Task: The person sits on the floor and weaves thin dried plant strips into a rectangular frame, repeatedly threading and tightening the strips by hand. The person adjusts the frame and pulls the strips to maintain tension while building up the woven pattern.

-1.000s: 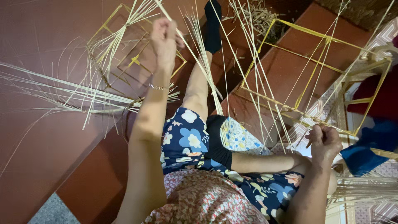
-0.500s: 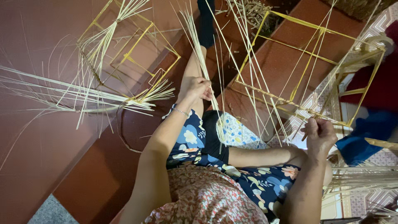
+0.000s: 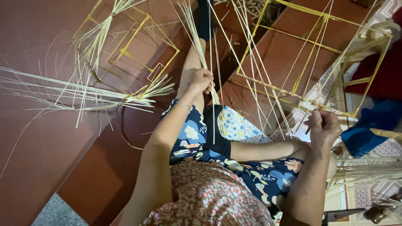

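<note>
Hands work thin pale bamboo strips point(image 3: 209, 62) above the lap: left hand point(image 3: 200, 79) closed around their middle, right hand point(image 3: 323, 125) pinching strip ends by a yellow frame point(image 3: 301, 67). Strips look light, springy, splinter-prone; best gripped bunched, mid-length.

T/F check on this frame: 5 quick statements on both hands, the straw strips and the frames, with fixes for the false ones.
1. The left hand grips a bundle of pale thin straw strips. True.
2. The right hand lies flat and open on the floor. False: it is raised and closed, at the yellow box-shaped stick frame.
3. A silver bracelet sits on the left wrist. True.
4. The hands touch each other. False: they are well apart.
5. A second yellow frame lies on the reddish floor. True.
</note>
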